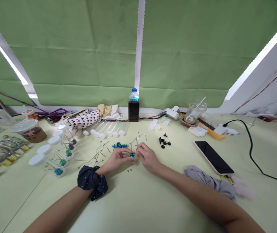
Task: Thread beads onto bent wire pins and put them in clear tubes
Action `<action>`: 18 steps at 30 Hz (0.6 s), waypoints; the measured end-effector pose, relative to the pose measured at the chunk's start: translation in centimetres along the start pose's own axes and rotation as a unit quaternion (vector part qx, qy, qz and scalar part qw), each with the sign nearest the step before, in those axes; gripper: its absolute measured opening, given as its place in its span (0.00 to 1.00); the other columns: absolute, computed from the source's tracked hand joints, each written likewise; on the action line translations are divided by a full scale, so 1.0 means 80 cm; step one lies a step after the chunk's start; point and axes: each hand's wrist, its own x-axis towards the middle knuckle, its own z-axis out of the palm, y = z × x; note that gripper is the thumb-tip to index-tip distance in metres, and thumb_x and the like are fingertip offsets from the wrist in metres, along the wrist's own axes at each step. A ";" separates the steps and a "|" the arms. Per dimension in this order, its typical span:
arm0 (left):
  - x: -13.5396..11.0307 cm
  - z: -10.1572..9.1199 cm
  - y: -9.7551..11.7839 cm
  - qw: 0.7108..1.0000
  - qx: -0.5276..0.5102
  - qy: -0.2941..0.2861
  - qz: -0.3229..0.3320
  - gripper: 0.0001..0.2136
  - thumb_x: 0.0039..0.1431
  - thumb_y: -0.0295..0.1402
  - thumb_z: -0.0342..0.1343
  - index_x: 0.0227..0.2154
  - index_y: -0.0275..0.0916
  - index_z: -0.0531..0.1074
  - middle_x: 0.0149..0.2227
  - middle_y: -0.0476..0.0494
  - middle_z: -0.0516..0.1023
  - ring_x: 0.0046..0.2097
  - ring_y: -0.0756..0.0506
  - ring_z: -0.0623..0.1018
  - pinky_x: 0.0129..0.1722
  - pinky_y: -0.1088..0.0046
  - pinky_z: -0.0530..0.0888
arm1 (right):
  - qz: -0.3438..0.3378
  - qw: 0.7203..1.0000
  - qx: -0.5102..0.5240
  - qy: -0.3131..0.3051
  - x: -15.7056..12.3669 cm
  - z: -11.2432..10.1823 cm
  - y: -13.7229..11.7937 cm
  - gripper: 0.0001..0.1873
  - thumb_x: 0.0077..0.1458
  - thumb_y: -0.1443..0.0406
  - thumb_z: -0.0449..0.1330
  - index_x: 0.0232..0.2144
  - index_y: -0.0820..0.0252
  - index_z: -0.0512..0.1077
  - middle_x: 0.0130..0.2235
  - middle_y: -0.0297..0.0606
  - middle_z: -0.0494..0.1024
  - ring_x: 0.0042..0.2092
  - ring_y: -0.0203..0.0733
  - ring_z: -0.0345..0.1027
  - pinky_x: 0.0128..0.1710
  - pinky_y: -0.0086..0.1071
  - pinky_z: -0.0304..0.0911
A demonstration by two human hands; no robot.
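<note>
Between the thumb and fingers of my left hand (117, 158) is a small shiny blue metal piece (132, 155), with a thin metal rod (131, 147) standing up from it. My right hand (149, 158) is beside it, fingertips pinched together close to the rod; what they hold, if anything, is too small to make out. Just behind my left hand lies a pile of similar blue metal pieces (119, 145). Bent metal rods (139, 138) are scattered behind and to the left. Two tiny grey bits (129, 170) rest on the table in front of my fingers.
Black screw-like pieces (163, 142) and white caps (155, 124) lie right of centre. Capped clear tubes (44, 149) with coloured ends stand at left. A phone (213, 157), grey cloth (210, 181) and black cable (251, 145) are at right. A bottle (133, 95) stands behind.
</note>
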 end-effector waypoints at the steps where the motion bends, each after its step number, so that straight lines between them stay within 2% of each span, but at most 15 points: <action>1: 0.000 0.000 0.001 1.000 0.001 -0.001 0.000 0.12 0.48 0.34 0.62 0.35 0.33 0.73 0.28 0.43 0.78 0.33 0.43 0.79 0.37 0.65 0.73 | -0.001 1.000 0.001 -0.001 0.000 0.000 0.000 0.12 0.61 0.66 0.45 0.28 0.58 0.64 0.36 0.38 0.67 0.34 0.37 0.61 0.31 0.28 0.59; 7: 0.000 -0.002 0.004 1.000 -0.004 -0.006 -0.003 0.11 0.50 0.33 0.61 0.36 0.33 0.72 0.28 0.43 0.78 0.33 0.44 0.79 0.39 0.66 0.72 | 0.003 1.000 0.031 0.007 0.001 -0.002 -0.002 0.12 0.61 0.65 0.46 0.29 0.58 0.66 0.34 0.37 0.66 0.33 0.36 0.62 0.33 0.29 0.60; 13: 0.002 -0.005 0.001 1.000 -0.019 0.015 -0.005 0.12 0.48 0.33 0.62 0.35 0.34 0.72 0.34 0.43 0.77 0.33 0.44 0.79 0.40 0.65 0.72 | -0.006 0.998 0.062 0.013 0.003 -0.004 -0.003 0.13 0.62 0.65 0.46 0.30 0.58 0.68 0.32 0.37 0.66 0.33 0.36 0.62 0.33 0.29 0.60; 18: 0.003 -0.008 -0.003 0.999 -0.035 0.029 -0.004 0.12 0.47 0.33 0.62 0.35 0.35 0.73 0.37 0.43 0.77 0.33 0.44 0.79 0.40 0.65 0.73 | 0.000 0.996 0.086 0.026 0.004 -0.004 0.001 0.09 0.61 0.64 0.49 0.39 0.58 0.67 0.36 0.38 0.69 0.34 0.37 0.64 0.34 0.29 0.60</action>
